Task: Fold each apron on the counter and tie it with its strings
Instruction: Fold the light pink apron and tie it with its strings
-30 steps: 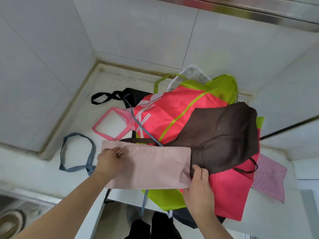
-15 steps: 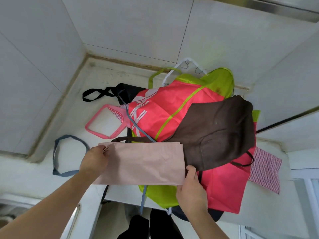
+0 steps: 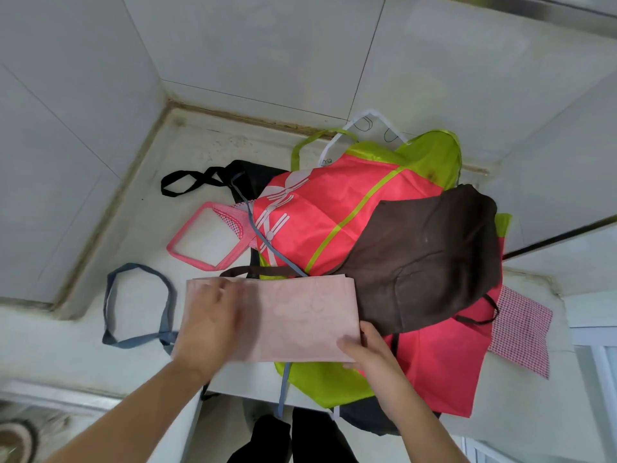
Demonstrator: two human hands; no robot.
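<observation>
A pale pink apron (image 3: 300, 315), folded into a long rectangle, lies at the counter's front edge. Its blue-grey neck loop (image 3: 133, 305) trails to the left, and a blue-grey string (image 3: 263, 242) runs back over the pile. My left hand (image 3: 210, 322) lies motion-blurred on the apron's left end with fingers spread flat. The lower right corner of the fold is pinched by my right hand (image 3: 370, 349), thumb on top. Behind lies a heap of unfolded aprons: brown (image 3: 424, 262), red-pink with a lime stripe (image 3: 334, 222), lime green (image 3: 430, 155) and black (image 3: 247, 175).
A pink-trimmed checked apron has its neck loop (image 3: 203, 242) on the counter at left, and its checked cloth (image 3: 521, 332) shows at right. White tiled walls (image 3: 267, 51) close in the corner. The white counter (image 3: 187, 152) shows bare surface at back left. A sink edge (image 3: 20, 439) is at lower left.
My left hand has let go of the apron's upper left corner and slid flat across its left end. My right hand keeps its hold on the right corner.
</observation>
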